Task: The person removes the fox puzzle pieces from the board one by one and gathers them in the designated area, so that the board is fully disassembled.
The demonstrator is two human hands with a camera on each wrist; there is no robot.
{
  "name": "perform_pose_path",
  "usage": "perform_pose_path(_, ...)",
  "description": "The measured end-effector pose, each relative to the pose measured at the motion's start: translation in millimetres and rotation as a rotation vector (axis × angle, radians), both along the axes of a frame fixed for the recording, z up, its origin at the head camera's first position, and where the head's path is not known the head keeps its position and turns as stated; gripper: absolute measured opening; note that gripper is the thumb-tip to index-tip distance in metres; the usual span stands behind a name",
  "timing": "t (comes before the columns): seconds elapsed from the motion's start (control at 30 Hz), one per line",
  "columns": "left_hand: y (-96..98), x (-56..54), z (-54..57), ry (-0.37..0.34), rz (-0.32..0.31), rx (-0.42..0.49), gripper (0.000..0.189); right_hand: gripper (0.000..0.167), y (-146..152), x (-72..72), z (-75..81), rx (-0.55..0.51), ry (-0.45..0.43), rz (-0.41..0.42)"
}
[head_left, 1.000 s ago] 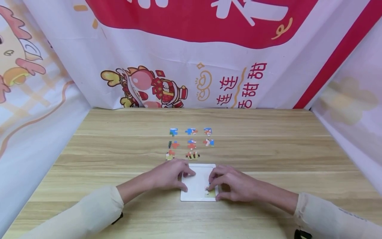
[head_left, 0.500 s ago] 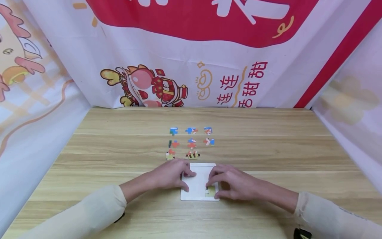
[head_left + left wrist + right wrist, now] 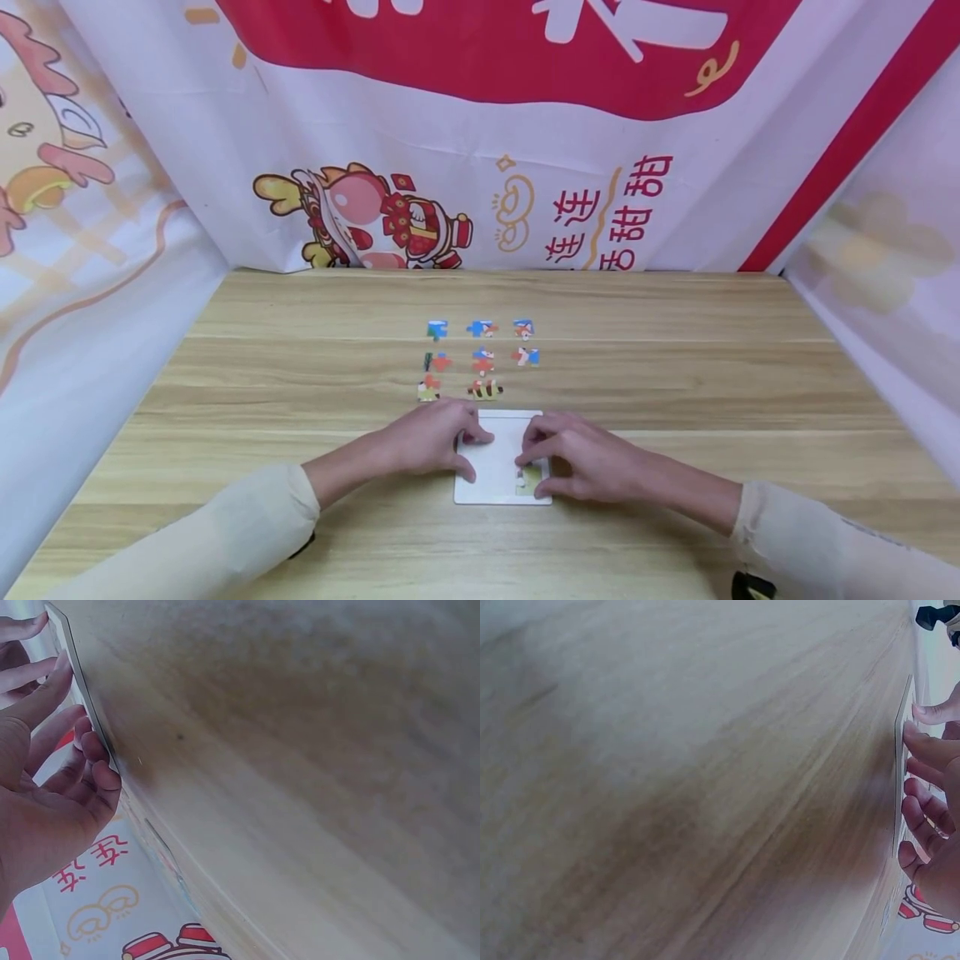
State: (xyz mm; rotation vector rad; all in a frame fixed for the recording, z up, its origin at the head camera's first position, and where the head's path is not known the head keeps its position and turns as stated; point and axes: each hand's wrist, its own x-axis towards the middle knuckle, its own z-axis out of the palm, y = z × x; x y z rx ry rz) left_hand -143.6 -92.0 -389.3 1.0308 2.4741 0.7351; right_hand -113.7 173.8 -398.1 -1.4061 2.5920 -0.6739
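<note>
A white puzzle tray lies on the table between both hands in the head view. My left hand holds it at the left side, thumb on the near left edge and fingers over the far left corner. One puzzle piece, yellow-green with a bit of white, lies in the tray's near right corner. Over that corner is my right hand, its bent fingertips at the piece's far edge and its thumb at the tray's right rim. In the right wrist view the tray shows edge-on beside the fingers.
Several loose puzzle pieces lie in spaced rows beyond the tray on the wooden table. The nearest, a striped piece, is just past the tray's far edge. A printed cloth stands behind the table.
My right fingertips have moved back from on top of the corner piece to its far edge, uncovering more of it. The left hand shifted slightly right, still on the tray.
</note>
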Motion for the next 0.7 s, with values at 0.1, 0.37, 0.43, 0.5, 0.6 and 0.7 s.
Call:
perform_pose_path(0.1,0.1,0.1,0.5,-0.001,0.003,-0.001,0.048,0.03,0.1,-0.1,-0.6,-0.008,0.003,0.006)
perform_pose_path(0.37,0.6,0.2,0.9,-0.009,0.009,-0.006,0.048,0.026,-2.3,0.1,-0.5,-0.005,-0.032,-0.013)
perform_pose_path(0.43,0.6,0.4,1.5,-0.012,0.01,-0.007,0.047,0.025,-3.0,0.2,0.0,-0.003,-0.05,-0.019)
perform_pose_path(0.5,0.4,0.8,2.3,-0.013,0.009,-0.006,0.048,0.026,-3.7,0.2,0.6,0.002,-0.064,-0.025)
perform_pose_path(0.6,-0.1,1.3,3.4,-0.01,0.006,-0.004,0.048,0.023,-4.5,-0.2,2.1,0.006,-0.096,-0.033)
perform_pose_path(0.7,-0.3,1.8,4.2,-0.003,0.002,-0.002,0.048,0.019,-4.6,-1.0,4.6,-0.009,-0.143,-0.035)
